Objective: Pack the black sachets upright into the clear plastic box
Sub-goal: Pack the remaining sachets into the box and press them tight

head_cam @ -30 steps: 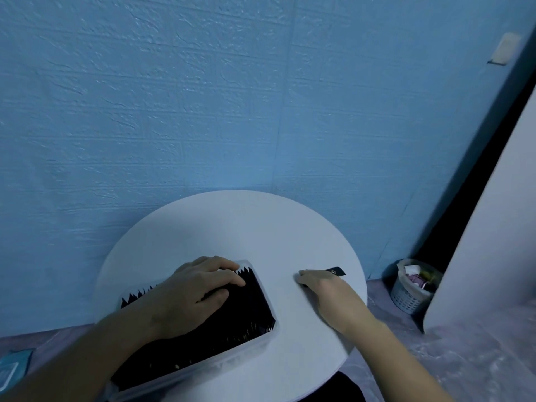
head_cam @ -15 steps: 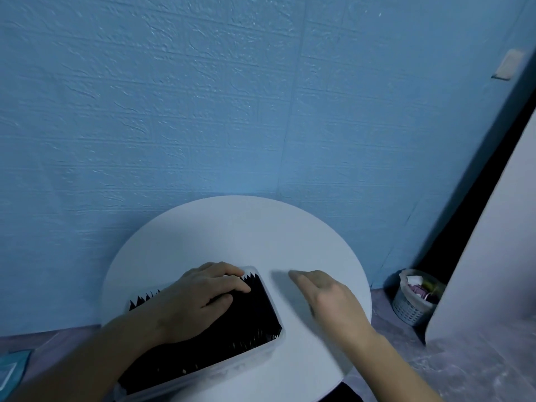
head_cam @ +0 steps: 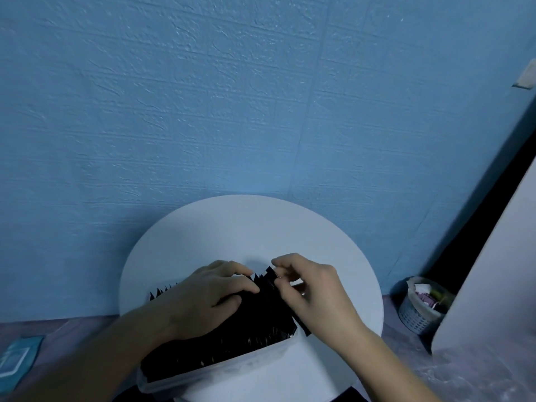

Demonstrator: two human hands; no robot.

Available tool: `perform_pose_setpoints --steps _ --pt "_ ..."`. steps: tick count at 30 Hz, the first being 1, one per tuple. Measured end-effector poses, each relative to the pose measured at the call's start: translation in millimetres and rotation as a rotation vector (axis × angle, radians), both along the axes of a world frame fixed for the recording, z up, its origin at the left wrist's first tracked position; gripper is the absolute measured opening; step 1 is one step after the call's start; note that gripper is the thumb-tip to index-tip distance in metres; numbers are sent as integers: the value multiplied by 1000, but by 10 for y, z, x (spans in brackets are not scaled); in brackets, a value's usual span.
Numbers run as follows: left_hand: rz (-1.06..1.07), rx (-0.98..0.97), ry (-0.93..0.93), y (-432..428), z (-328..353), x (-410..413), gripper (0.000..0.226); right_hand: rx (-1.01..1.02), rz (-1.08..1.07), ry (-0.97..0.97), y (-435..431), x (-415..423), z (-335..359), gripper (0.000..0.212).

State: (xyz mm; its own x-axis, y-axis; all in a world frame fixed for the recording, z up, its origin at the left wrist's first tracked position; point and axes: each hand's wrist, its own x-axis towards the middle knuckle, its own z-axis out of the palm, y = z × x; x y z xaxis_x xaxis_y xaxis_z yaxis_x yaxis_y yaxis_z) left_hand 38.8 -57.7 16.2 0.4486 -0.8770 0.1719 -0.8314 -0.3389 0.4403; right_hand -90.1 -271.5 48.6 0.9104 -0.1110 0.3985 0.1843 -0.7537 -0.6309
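A clear plastic box (head_cam: 232, 369) sits on the near part of the round white table (head_cam: 232, 227). Several black sachets (head_cam: 255, 323) stand packed upright in it. My left hand (head_cam: 203, 300) lies on top of the packed rows, its fingers bent over the sachet tops and pressing them toward the left. My right hand (head_cam: 307, 288) pinches one black sachet (head_cam: 271, 275) between thumb and fingers at the box's far right end. That sachet's lower end pokes out under my palm near the box's right rim.
A blue textured wall stands right behind the table. A small white basket (head_cam: 420, 309) with rubbish sits on the floor to the right, beside a white panel (head_cam: 493, 271). A teal item (head_cam: 17, 355) lies on the floor at the far left.
My right hand picked the loose sachet off the table at the right and carried it left to the box's end. My left hand stayed on the packed sachets.
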Motion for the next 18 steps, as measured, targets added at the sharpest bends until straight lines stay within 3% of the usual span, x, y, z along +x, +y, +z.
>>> perform_pose_setpoints --steps 7,18 --pt "13 46 -35 7 -11 -2 46 177 -152 54 166 184 -152 19" --pt "26 58 -60 67 -36 13 45 -71 -234 102 196 309 -160 14"
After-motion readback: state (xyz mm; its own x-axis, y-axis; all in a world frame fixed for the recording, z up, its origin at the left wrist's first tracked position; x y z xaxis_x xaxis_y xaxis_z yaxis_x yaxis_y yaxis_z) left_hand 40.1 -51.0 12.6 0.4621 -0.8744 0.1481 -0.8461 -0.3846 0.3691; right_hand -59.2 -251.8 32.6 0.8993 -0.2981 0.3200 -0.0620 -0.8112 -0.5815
